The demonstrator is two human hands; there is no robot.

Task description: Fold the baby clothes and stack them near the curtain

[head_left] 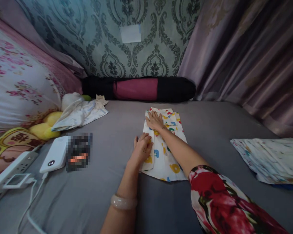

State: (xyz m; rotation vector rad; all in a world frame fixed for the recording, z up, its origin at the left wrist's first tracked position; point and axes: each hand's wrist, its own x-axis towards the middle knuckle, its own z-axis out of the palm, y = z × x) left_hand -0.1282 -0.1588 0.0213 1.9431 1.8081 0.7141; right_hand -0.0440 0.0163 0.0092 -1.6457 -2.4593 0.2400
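Note:
A white cloth garment (169, 162) with a colourful cartoon print lies partly folded on the grey bed sheet, a strip along its left side turned inward. My right hand (155, 121) rests flat on its upper part, fingers spread over the folded layers. Lower down, my left hand (143, 148) lies on the folded left strip, its thumb apart and its fingers slightly bent on the cloth. Neither hand grips the fabric. My right forearm crosses over the garment and hides part of it.
To the right is a stack of folded printed cloths (273, 159). A crumpled white cloth (81, 113), a white power bank (55, 152) and a power strip (13, 174) with cables lie left. A black and pink bolster (135, 89) lines the wall.

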